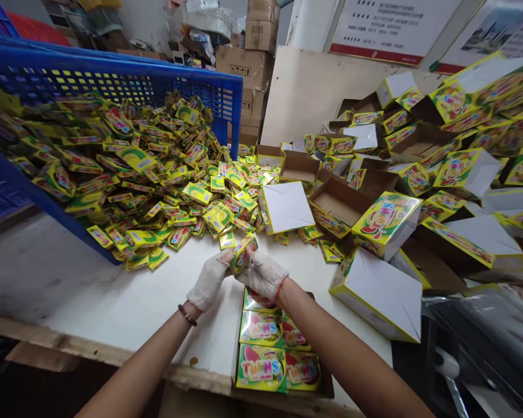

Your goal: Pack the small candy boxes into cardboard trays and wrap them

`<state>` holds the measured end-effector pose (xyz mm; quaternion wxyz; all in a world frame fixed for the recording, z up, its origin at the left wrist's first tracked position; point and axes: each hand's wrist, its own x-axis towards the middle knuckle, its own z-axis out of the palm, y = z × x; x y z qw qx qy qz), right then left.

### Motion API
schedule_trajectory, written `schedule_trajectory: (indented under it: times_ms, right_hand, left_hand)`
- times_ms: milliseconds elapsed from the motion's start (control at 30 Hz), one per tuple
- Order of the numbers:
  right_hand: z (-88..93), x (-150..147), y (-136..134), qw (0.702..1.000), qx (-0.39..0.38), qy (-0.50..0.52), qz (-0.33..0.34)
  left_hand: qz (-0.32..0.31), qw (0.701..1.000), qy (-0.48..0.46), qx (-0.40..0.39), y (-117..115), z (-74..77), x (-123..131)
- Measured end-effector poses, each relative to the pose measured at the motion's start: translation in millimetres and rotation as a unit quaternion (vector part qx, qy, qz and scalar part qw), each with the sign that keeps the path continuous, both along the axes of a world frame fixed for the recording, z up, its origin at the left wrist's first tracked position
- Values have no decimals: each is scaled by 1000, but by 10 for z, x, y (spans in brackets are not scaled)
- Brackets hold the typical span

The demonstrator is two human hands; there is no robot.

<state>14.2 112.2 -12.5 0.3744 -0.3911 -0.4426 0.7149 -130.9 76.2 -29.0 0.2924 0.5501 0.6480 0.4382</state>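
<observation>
Both hands wear white knit gloves with the fingertips bare. Between them is a small yellow-green candy box [243, 253], tilted above the table. My left hand [210, 280] grips its left side, and my right hand [264, 273] closes on its right side. Below my right hand sits an open display carton [326, 380] at the table's front edge, with several "TWINS" candy boxes [261, 367] lying face up in rows. My right forearm hides part of that carton. Just beyond my hands, a heap of loose candy boxes [220, 216] spreads over the table.
At the left, a blue plastic crate [237, 110] spills small boxes onto the white table [157, 313]. Display cartons [386, 223] pile up on the right, some upside down. A black item with clear plastic [483, 331] lies front right. Brown cardboard boxes [244, 67] stand behind.
</observation>
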Motion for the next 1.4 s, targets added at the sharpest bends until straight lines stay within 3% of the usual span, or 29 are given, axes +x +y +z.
schedule_trajectory:
  times_ms: [100,167,267,333,400,500,600,667,733,800,867,933,1100,1233,1267,1333,1400]
  right_hand:
    - [6,-85,199,996,-64,9,-67]
    - [-23,-69,336,989,-32,-83,-117]
    - [-111,-31,551,962,16,-245,-116]
    - [-182,-33,676,948,34,-296,-111]
    - [-251,-63,762,942,48,-311,-115]
    - [-339,-138,802,940,61,-319,-106]
    - [-369,-185,758,921,115,-372,-22]
    - [-338,-172,705,896,156,-415,36]
    - [-278,-126,641,860,208,-458,84]
    - [-227,-59,572,795,298,-507,147]
    - [-228,20,515,713,393,-539,214]
    - [-297,103,489,676,446,-534,241]
    - [-484,215,541,683,499,-488,216]
    - [-251,251,541,669,450,-552,212]
    - [-141,305,521,684,424,-561,190]
    - [100,505,429,751,379,-525,132]
    - [327,819,239,821,345,-444,100]
  left_hand:
    - [38,998,42,24,322,118,-28]
    - [79,993,86,27,609,196,-167]
    - [108,985,138,6,983,263,-366]
    - [108,983,151,-12,1096,246,-397]
    - [99,983,154,-22,1062,168,-324]
    - [67,987,143,-21,785,-37,-83]
    - [26,994,106,-17,432,-256,130]
    - [37,997,71,-13,266,-364,163]
    - [83,996,37,-4,184,-439,110]
    - [120,993,5,11,167,-497,37]
    - [120,992,-23,24,174,-558,15]
    - [94,994,-47,28,177,-625,75]
    - [46,995,-84,2,174,-699,349]
    - [37,995,-92,-19,115,-491,376]
    - [40,995,-86,-15,58,-402,363]
    - [53,997,-42,24,-130,-204,342]
    - [4,996,28,86,-408,-16,353]
